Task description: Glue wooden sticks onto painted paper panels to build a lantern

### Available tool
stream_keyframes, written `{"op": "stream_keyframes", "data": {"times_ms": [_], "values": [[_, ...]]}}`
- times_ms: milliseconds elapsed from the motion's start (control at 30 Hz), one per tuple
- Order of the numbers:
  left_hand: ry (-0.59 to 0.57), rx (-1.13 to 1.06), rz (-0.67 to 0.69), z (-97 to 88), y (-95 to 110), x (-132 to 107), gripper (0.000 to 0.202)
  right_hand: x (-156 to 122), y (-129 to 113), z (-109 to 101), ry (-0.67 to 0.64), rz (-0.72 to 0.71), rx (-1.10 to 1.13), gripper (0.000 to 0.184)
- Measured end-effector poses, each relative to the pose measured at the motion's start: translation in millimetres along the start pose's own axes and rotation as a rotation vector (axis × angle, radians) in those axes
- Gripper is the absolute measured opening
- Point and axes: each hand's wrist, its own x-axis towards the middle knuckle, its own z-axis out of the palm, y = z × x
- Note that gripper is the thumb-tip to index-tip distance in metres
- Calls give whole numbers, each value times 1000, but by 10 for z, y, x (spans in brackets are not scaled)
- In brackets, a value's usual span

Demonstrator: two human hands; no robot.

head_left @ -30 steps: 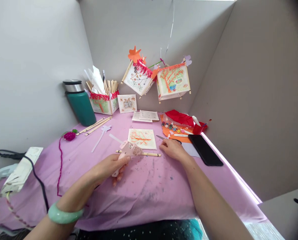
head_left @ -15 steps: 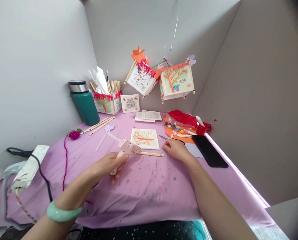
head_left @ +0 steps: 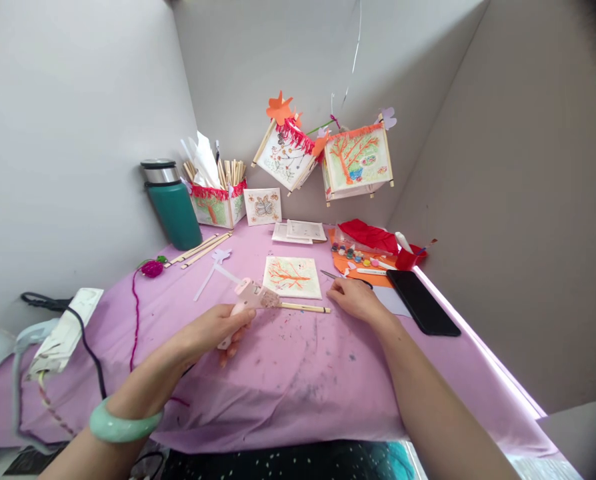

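My left hand (head_left: 228, 327) is wrapped round the handle of a pale pink hot glue gun (head_left: 255, 293), a translucent glue stick (head_left: 225, 272) jutting from its back. The gun's front end is at the left end of a wooden stick (head_left: 308, 308) on the cloth; whether they touch I cannot tell. Just behind that stick lies a square white panel (head_left: 293, 277) with an orange tree drawn on it. My right hand (head_left: 355, 298) rests palm down on the table, holding nothing visible, beside scissors (head_left: 345, 277) whose handles it partly hides.
Wooden sticks (head_left: 201, 250) lie near a green bottle (head_left: 173, 207). A decorated box (head_left: 218, 210) holds more sticks. Two drawn lanterns (head_left: 358, 160) hang at the back. A phone (head_left: 423, 303) lies right, a power strip (head_left: 65, 333) with cords left.
The whole view has shifted slightly, so everything sits a little further right. Both hands and the glue gun keep their places relative to the table.
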Motion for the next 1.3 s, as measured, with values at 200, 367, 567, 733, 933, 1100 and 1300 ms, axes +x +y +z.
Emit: {"op": "stream_keyframes", "data": {"times_ms": [200, 367, 567, 733, 933, 1100, 1300], "values": [[9, -12, 5, -15, 21, -27, 35, -6, -6, -12, -6, -7, -9, 22], [20, 4, 3, -36, 14, -30, 39, -21, -29, -36, -20, 10, -9, 22], [30, 23, -5, -108, -64, -18, 41, -23, -34, -37, -18, 8, -6, 21], [69, 56, -19, -171, -99, -35, 37, -15, -11, -17, -6, -12, -11, 23], [68, 55, -9, -231, -152, -72, 38, -2, -4, -11, -17, -9, -6, 22], [77, 75, 25, -288, -197, -97, 40, -11, -15, -20, -18, -11, -7, 22], [125, 38, -42, -302, -136, -154, 39, -12, -16, -23, -17, -9, -6, 20]]}}
